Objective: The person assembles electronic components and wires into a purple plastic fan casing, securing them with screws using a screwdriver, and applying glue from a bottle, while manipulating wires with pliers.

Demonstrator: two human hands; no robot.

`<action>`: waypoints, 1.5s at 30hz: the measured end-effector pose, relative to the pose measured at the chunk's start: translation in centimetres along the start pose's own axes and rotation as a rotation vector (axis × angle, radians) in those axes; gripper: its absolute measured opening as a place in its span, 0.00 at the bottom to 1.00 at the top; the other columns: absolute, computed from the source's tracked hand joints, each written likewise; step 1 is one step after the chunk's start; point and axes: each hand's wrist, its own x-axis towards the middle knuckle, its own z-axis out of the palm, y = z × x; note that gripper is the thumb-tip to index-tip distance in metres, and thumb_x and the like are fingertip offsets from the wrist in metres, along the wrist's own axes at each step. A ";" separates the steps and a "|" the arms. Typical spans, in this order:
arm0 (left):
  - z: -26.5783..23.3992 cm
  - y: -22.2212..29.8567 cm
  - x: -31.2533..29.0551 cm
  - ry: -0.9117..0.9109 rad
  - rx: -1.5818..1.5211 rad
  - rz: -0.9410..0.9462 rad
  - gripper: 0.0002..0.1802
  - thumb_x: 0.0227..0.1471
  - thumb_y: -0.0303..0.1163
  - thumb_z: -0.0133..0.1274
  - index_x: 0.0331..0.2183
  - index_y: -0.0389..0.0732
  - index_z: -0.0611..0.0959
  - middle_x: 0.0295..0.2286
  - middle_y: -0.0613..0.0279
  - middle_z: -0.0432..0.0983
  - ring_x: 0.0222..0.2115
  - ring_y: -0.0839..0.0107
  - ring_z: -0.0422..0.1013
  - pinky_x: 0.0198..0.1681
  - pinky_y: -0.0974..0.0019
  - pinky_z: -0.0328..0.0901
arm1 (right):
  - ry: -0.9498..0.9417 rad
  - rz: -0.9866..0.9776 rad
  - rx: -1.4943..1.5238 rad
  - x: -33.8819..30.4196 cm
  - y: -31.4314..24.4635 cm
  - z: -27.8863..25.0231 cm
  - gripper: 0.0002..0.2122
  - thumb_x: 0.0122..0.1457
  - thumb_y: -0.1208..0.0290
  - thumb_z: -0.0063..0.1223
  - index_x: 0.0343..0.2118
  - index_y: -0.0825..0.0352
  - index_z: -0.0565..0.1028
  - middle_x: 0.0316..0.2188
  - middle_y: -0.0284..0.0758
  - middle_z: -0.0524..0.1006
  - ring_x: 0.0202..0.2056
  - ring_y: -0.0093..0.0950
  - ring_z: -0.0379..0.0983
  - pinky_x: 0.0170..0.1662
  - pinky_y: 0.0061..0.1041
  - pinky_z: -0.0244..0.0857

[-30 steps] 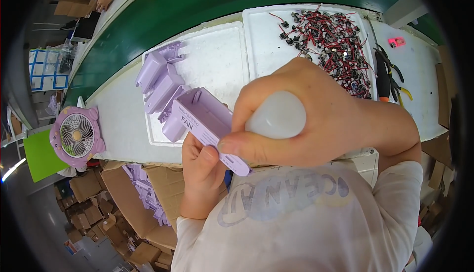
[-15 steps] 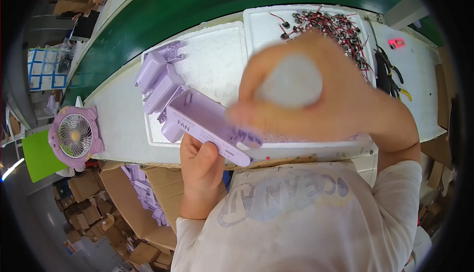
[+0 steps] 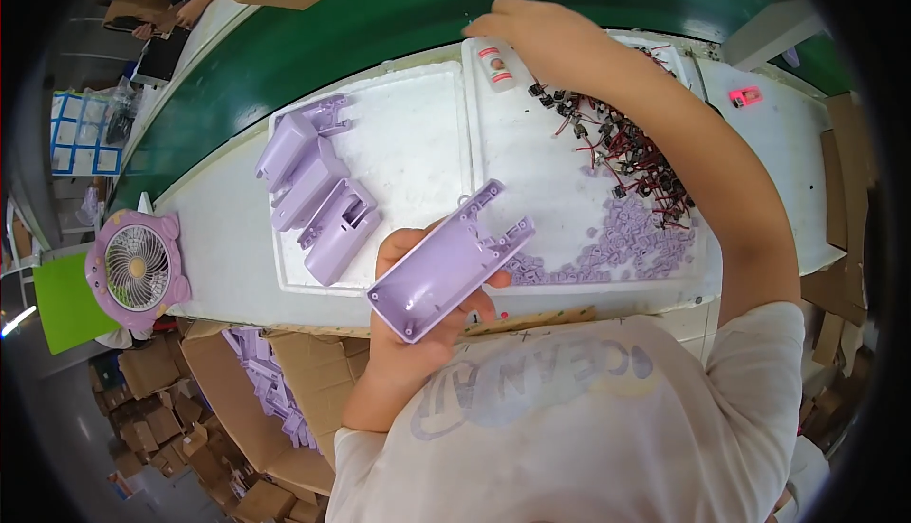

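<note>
My left hand [image 3: 438, 335] is closed round a pale purple plastic casing half [image 3: 448, 267]. Its hollow inside faces up, and its two prongs point to the upper right. At the far edge of the right-hand foam tray, my right hand [image 3: 539, 37] is curled over the top end of a small whitish bottle [image 3: 495, 69] with a red-marked label. The fingertips and the bottle's top are partly hidden. Several similar purple casings [image 3: 311, 181] lie in the left-hand foam tray [image 3: 408, 96]. Small purple parts [image 3: 631, 243] and wired black switches [image 3: 626, 148] are piled near my right forearm.
A purple fan [image 3: 139, 262] stands at the table's left end. An open carton [image 3: 213, 371] of purple parts sits below the table's front edge. A pink object [image 3: 745, 97] lies at the right. Green surface [image 3: 399, 15] runs behind the trays. Another person's hand [image 3: 195, 9] shows far left.
My right hand has swung from above the casing to the far edge of the tray. My left hand has turned the casing so its inside faces up. The bottle and small parts show clearly now.
</note>
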 end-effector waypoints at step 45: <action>-1.9 -0.8 0.5 -0.085 -0.494 -0.425 0.21 0.55 0.47 0.41 0.39 0.38 0.68 0.22 0.58 0.67 0.16 0.68 0.65 0.20 0.64 0.62 | 0.039 0.855 -0.191 -22.8 6.1 -7.9 0.10 0.54 0.67 0.49 0.37 0.64 0.72 0.34 0.35 0.74 0.40 0.34 0.68 0.46 0.37 0.55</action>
